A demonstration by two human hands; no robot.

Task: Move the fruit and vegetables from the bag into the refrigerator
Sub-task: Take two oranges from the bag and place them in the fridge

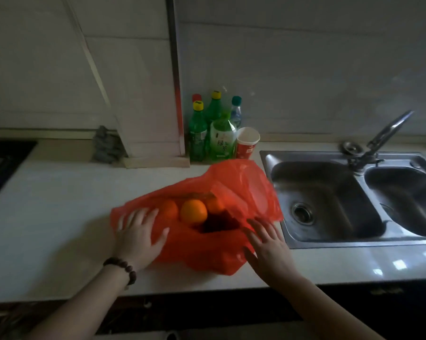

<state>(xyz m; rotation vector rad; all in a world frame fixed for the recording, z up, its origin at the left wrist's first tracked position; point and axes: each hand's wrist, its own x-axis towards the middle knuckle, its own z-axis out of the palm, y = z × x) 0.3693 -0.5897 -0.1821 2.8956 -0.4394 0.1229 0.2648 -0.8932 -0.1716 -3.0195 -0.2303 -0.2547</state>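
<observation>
A red plastic bag point(234, 192) lies on the white counter with its mouth facing up and toward me. Inside it, an orange point(193, 211) shows plainly, with two more oranges beside it behind the red film, and something dark point(219, 223) lies lower in the opening. My left hand point(139, 238) rests flat on the bag's left side with fingers spread. My right hand point(267, 249) touches the bag's right edge with straight fingers. The refrigerator is out of view.
A double steel sink point(354, 242) with a tap point(388, 130) sits right of the bag. Several bottles point(197, 133) and a red paper cup point(246, 143) stand against the wall behind it. A dark hob point(1, 163) lies far left. A grey cloth point(106, 146) sits by the wall.
</observation>
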